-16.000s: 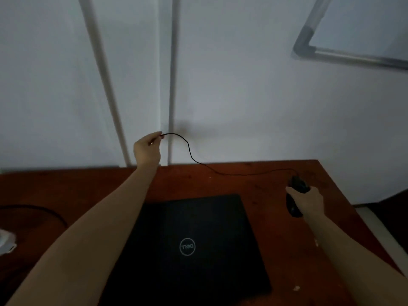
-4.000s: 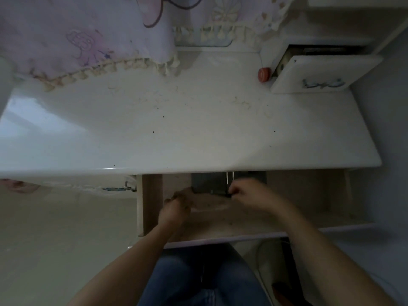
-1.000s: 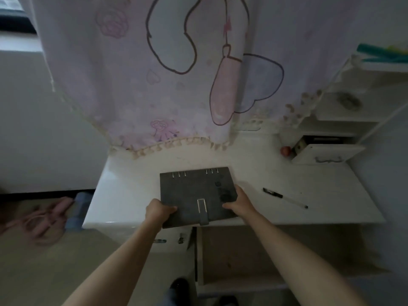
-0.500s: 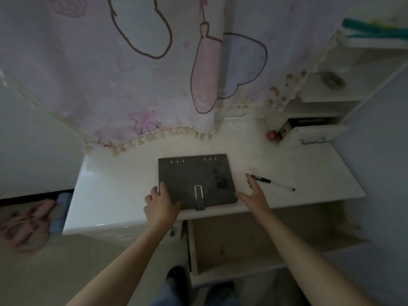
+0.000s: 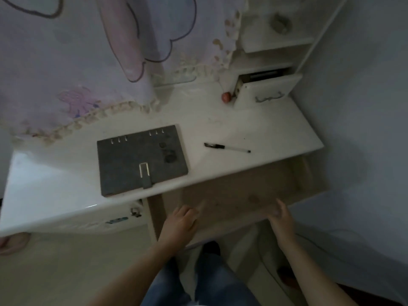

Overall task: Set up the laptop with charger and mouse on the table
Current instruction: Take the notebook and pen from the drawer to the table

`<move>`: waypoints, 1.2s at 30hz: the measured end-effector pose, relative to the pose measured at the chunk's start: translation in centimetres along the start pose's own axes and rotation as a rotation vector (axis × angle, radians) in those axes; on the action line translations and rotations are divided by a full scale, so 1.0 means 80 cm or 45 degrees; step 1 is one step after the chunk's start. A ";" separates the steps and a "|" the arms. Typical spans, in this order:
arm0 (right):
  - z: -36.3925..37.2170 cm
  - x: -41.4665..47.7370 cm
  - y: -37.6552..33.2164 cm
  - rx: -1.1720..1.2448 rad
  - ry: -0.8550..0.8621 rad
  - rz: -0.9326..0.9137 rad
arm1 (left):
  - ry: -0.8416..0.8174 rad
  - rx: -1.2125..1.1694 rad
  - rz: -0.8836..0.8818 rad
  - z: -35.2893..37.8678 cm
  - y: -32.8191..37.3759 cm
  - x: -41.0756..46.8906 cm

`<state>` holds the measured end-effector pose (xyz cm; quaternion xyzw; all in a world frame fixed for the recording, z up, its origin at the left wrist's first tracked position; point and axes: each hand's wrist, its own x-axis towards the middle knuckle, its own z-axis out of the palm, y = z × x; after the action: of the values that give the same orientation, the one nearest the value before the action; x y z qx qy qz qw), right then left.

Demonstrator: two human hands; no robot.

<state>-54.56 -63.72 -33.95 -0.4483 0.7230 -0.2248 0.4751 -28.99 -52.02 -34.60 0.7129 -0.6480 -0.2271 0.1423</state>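
Two bare hands reach toward the wide pulled-out drawer (image 5: 242,191) under the white desk (image 5: 276,133). The left hand (image 5: 182,219) hovers at its front left corner with fingers loosely extended and one finger stretched forward. The right hand (image 5: 281,219) is at the front edge further right, fingers straight but smeared by motion. Neither holds anything, and whether either touches the wood cannot be told. The laptop, charger and mouse lie outside this view. On the desktop lies a closed grey ring binder (image 5: 141,160), its clasp strap reaching just over its near edge, and to its right, apart from it, a capped pen (image 5: 227,148). At the back right a small drawer (image 5: 269,93) stands pulled out, its dark contents unreadable, with a small red round thing (image 5: 226,97) just beside it. A printed curtain (image 5: 66,62) with a frilled hem covers the back, cut off by the top edge. A greyish lump (image 5: 280,25) on the shelf above is too blurred to name. Jeans-clad legs (image 5: 212,281) show below, and a pink shape (image 5: 13,241) on the floor is cut by the left edge.
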 end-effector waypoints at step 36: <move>-0.084 0.104 0.020 -1.104 0.030 -0.757 | -0.152 0.363 -0.040 0.068 0.065 0.004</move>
<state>-62.43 -70.77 -36.17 -0.7870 0.5965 -0.0350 0.1536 -36.23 -52.44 -36.69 0.7212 -0.6697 -0.1770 -0.0027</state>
